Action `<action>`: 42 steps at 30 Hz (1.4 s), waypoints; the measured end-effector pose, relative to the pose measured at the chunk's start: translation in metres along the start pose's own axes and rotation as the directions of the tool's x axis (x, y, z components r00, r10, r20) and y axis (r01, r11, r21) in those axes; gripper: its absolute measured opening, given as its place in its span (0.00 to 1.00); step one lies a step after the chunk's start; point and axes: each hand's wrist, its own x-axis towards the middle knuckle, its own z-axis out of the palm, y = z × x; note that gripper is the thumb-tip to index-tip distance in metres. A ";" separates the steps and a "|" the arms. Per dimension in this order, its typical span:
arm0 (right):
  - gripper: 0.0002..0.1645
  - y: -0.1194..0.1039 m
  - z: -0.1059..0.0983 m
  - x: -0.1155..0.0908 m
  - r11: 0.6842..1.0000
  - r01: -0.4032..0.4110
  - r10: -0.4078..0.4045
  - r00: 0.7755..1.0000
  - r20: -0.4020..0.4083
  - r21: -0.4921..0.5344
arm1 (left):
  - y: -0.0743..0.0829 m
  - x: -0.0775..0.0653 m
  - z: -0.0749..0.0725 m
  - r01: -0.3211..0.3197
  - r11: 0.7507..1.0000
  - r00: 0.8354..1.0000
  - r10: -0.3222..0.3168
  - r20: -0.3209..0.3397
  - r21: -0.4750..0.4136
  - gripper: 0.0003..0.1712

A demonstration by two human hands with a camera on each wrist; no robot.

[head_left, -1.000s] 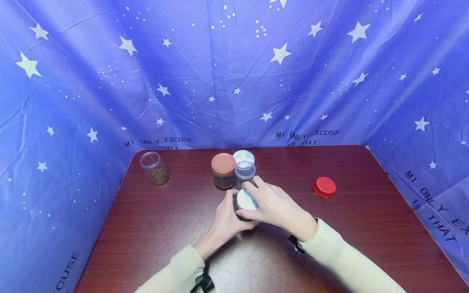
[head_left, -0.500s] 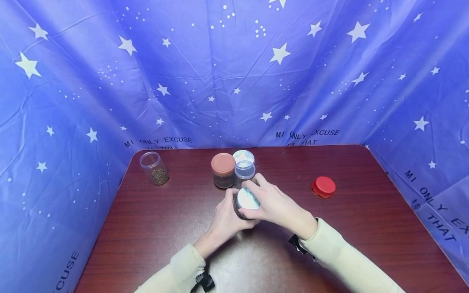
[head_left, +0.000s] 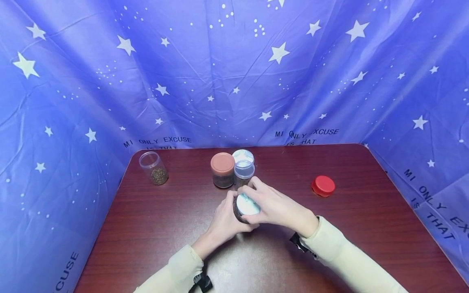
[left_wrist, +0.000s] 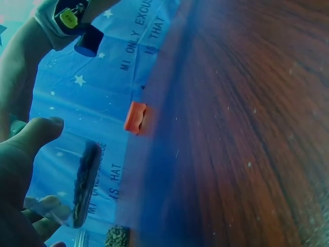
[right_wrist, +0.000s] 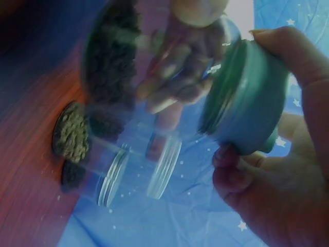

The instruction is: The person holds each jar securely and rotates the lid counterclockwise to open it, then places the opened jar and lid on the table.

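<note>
Near the table's middle, both hands are on a clear jar (right_wrist: 114, 77) with dark, crumbly contents at its bottom. My left hand (head_left: 222, 219) grips the jar's side, its fingers (right_wrist: 177, 77) showing through the clear wall. With thumb and fingers, my right hand (head_left: 280, 207) pinches the rim of the jar's lid (head_left: 248, 204), which looks pale from above and green in the right wrist view. Lid and jar mouth meet there. Seen from the left wrist, the jar's base stands apart from the tabletop.
Just behind the hands stand a jar with an orange-brown lid (head_left: 222, 163), an open clear jar (head_left: 244, 171) and a white-lidded container (head_left: 243, 155). An open jar of brown pellets (head_left: 158, 176) is at the far left. A red-lidded container (head_left: 323, 186) sits to the right.
The right thumb has shifted a little toward the near side along the lid's rim, and the right fingers have turned slightly. The left hand keeps its grip on the jar.
</note>
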 end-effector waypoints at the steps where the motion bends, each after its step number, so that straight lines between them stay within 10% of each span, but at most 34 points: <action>1: 0.29 0.000 -0.001 0.000 1.000 0.006 -0.006 1.000 0.005 -0.005 | 0.000 0.000 0.000 -0.003 1.000 1.000 0.003 -0.003 -0.002 0.51; 15: 0.41 -0.016 0.003 0.006 0.946 -0.150 0.107 0.981 -0.162 -0.287 | 0.007 0.005 0.000 -0.016 0.999 0.995 0.018 -0.099 0.028 0.48; 35: 0.28 -0.005 -0.021 0.009 0.996 0.051 -0.045 0.996 0.080 -0.077 | 0.004 0.006 -0.004 0.029 1.000 1.000 -0.029 0.007 -0.007 0.49; 42: 0.37 -0.016 -0.018 0.012 0.972 -0.132 0.132 0.991 -0.016 -0.193 | 0.004 0.008 0.000 0.011 1.000 0.998 -0.012 -0.058 -0.021 0.50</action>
